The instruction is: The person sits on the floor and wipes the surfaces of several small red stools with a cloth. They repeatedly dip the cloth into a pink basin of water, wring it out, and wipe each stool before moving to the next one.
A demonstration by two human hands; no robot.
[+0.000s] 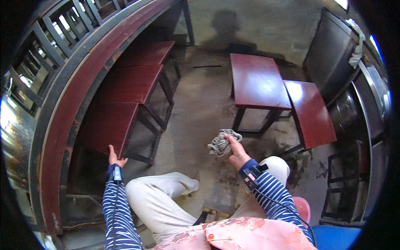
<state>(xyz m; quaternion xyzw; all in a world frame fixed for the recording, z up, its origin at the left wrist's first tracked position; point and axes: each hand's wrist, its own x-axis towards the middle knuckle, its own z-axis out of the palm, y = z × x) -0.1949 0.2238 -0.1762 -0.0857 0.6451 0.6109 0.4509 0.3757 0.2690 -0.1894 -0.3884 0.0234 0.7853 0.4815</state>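
Note:
My left hand point(117, 156) is at the near edge of a dark red stool point(109, 125) on the left, its thumb and fingers spread against the edge. Two more red-topped stools point(131, 82) stand in a row beyond it, partly under a long red table. A crumpled grey cloth point(220, 144) is bunched in my right hand point(238, 151), held over the concrete floor between my knees and the stools. Ahead on the right stand a red-topped stool with a shiny surface point(259, 82) and another one point(312, 115) close beside it, both on dark frames.
The long red table point(70, 109) with a dark rim curves along the left. Dark metal panels and a cabinet point(331, 47) line the right. A pink plastic item point(302, 207) and a blue surface point(336, 237) are at lower right. Wet dark patches mark the floor point(193, 118).

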